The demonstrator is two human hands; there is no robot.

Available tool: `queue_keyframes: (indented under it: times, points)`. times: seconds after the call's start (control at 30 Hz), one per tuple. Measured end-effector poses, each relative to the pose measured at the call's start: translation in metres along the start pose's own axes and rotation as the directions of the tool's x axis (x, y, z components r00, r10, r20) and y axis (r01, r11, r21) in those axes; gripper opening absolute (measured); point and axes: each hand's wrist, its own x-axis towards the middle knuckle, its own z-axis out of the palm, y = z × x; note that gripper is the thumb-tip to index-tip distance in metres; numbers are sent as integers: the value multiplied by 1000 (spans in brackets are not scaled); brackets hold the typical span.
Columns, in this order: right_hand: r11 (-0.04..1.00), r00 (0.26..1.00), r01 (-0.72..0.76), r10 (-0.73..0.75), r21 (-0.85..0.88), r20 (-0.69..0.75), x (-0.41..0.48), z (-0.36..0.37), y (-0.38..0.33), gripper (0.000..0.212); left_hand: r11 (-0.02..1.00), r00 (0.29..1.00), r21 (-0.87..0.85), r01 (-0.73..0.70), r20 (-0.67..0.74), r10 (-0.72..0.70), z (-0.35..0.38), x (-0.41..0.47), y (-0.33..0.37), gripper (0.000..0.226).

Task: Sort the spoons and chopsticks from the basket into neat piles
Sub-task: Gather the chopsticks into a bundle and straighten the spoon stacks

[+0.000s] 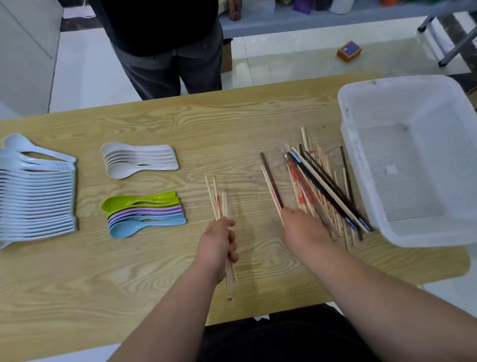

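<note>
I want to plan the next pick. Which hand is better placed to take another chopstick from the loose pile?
Right. The right hand is at the near edge of the pile, which lies beside the basket. The left hand grips a bundle and is farther from the pile.

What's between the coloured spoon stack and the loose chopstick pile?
Head view: left hand gripping light wooden chopsticks, then right hand at a dark and light pair.

The pale wood-grain surface (153,281) stands on a glossy white tiled floor (290,54), with a white cabinet (5,53) at the far left, a person in dark clothes (166,39) at its far edge, a small orange box (349,50) on the floor, and a grey shelf (301,21) crowded with bottles and packets beyond.
</note>
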Motion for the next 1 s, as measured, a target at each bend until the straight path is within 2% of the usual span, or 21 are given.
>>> queue_keyframes:
  times: [0.1,0.2,0.33,0.47,0.57,0.73,0.83,0.93,1.0]
  points:
    - [998,998,-55,55,0,-11,-1,1,-9,37,999,1000,-50,15,26,-14,-14,-2,6,15]
    - [990,990,-142,142,26,-1,-2,-4,-19,35,995,992,-96,-16,123,28,-26,-5,10,17]
    - [938,969,-247,238,242,64,-13,-11,-34,29,996,976,-57,-72,201,82,-37,-10,15,16]
    - [766,986,-164,155,622,69,-36,-21,-67,24,995,980,-41,-89,174,95,-37,-11,21,13]
    - [671,996,-78,20,738,87,-49,-26,-87,20,993,981,-8,-114,159,114,-28,-7,23,13]
    - [670,993,-107,32,734,115,-52,-29,-78,16,989,968,-122,-83,227,109,-7,-6,23,15]
    - [721,989,-121,33,682,141,-45,-27,-56,12,989,971,-51,-139,187,146,5,0,19,17]
    - [872,983,-133,176,472,-48,-30,-27,-13,19,991,979,-29,-131,151,134,14,7,11,20]
    - [914,956,-176,247,366,-158,-17,-26,23,33,993,983,-25,-118,139,120,17,13,4,20]
